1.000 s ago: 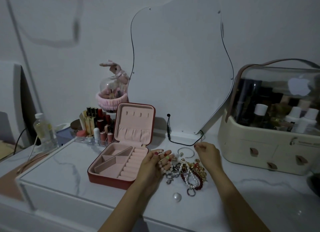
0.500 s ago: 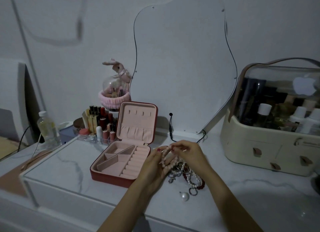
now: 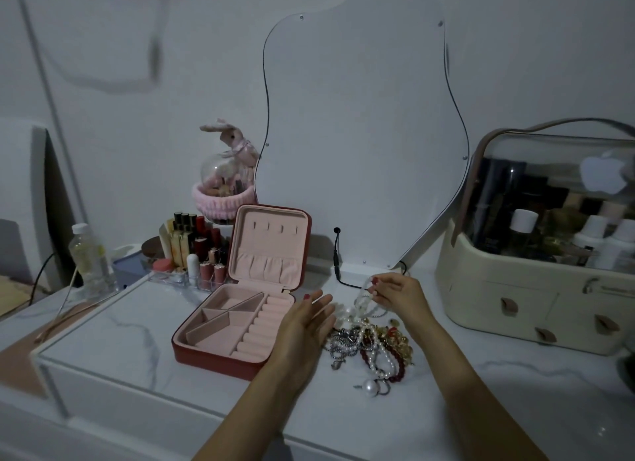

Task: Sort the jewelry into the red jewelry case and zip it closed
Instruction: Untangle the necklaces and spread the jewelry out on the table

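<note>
now r. hand (image 3: 400, 294) w/ bracelet (image 3: 363, 296) (pearly)

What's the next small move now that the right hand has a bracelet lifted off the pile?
Probably carry the pale bead bracelet, pinched in the right hand, leftward to the open red jewelry case and lower it into a compartment. Its tray looks empty, the left hand is open beside it, and the jewelry pile remains unsorted.

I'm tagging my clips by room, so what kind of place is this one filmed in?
Most likely a bedroom vanity or dressing table: a wavy-edged mirror leans against the wall, lipsticks stand in a clear organizer, and a cosmetics case holds bottles.
</note>
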